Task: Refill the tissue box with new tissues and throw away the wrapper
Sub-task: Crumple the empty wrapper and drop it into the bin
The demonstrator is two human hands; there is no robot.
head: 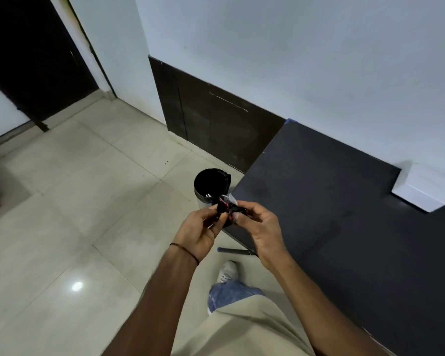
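Observation:
A crumpled dark wrapper (pixel 225 207) with pink marks and a clear plastic edge is pinched between both hands. My left hand (pixel 199 231) grips it from the left, my right hand (pixel 258 231) from the right, thumbs on top. Just beyond the hands a small round bin (pixel 210 185) with a black liner stands open on the floor, beside the table corner. A white tissue box (pixel 421 190) sits on the dark table (pixel 332 201) at the far right, against the wall.
Pale glossy floor tiles (pixel 88 201) stretch left of the bin. A dark wooden panel (pixel 216 124) lines the wall behind it. A dark doorway (pixel 31 60) lies at the far left. My shoe (pixel 226 272) and trouser leg show below the hands.

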